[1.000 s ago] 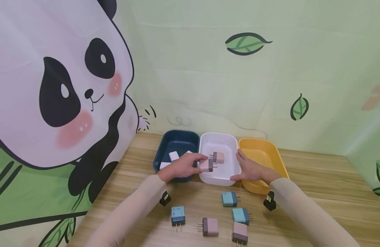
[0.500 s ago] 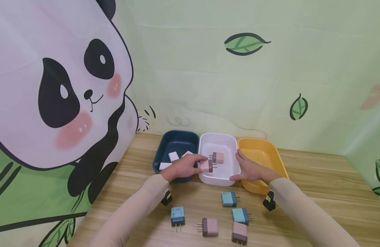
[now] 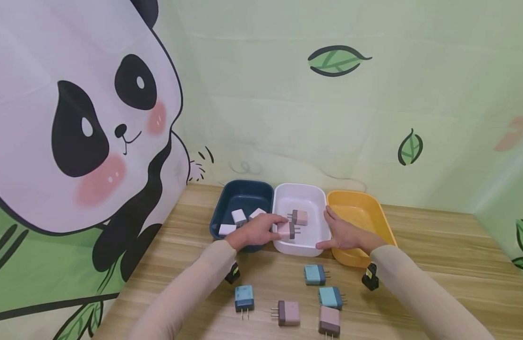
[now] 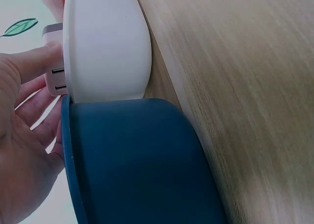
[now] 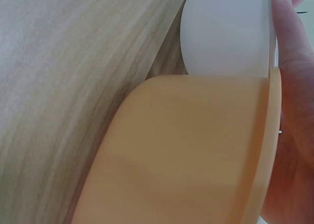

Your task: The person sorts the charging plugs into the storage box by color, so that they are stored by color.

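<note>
The left hand pinches a boxy pink charger, its grip narrowed to the block's thickness. That charger is at the near left of the glossy white tray, thin prongs pointing right; whether it touches the bottom cannot be told. 1 matching block lies beyond it. The right hand's grip is spread, thumb at the white rim, fingers straight beside the round-cornered yellow tray. 3 white blocks show in the dark blue tray. 3 blue chargers and 2 pink ones lie on the wood-grained worktop.
</note>
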Action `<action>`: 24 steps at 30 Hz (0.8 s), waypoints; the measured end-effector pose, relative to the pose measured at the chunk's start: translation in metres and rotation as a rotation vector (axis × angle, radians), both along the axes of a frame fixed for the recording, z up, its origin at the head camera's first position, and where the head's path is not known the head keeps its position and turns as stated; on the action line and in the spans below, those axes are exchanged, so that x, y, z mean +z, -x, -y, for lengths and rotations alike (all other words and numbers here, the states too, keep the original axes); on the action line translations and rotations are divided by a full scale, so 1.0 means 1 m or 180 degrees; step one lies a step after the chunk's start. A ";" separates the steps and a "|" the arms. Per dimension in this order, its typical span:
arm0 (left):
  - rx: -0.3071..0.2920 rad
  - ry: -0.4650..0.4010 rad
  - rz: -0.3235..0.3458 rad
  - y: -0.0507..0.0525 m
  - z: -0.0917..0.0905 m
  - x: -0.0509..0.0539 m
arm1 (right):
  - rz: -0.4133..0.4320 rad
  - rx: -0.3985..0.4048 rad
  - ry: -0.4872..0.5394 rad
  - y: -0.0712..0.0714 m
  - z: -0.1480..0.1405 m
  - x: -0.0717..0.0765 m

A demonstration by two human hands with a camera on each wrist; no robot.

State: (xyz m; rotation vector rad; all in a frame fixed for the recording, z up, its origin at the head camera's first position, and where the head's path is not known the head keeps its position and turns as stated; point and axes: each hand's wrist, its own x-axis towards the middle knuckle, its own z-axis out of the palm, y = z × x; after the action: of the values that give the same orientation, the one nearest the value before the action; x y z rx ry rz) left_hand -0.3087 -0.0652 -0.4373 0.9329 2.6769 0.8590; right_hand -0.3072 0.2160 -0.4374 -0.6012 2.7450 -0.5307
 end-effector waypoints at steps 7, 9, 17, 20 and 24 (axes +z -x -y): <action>0.0051 -0.0007 0.0106 0.001 0.000 0.000 | 0.0000 -0.0013 0.0004 0.000 0.001 0.001; 0.0060 0.0010 0.0132 0.002 0.000 0.000 | -0.0001 -0.0012 0.0005 0.000 0.000 0.000; 0.0002 0.0064 0.0162 0.004 -0.001 0.000 | 0.0038 -0.0035 0.0023 -0.001 0.001 0.001; -0.0008 0.0076 0.0154 0.004 -0.001 -0.001 | 0.0045 -0.0031 0.0018 -0.001 0.001 0.001; -0.0021 0.0095 0.0085 0.004 -0.002 -0.001 | 0.0025 -0.0002 0.0013 -0.001 0.001 0.002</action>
State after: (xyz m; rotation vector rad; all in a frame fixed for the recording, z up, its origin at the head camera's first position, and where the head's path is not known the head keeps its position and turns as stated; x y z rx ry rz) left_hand -0.3132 -0.0636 -0.4386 0.9165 2.6550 0.8221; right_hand -0.3057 0.2151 -0.4351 -0.5978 2.7374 -0.5380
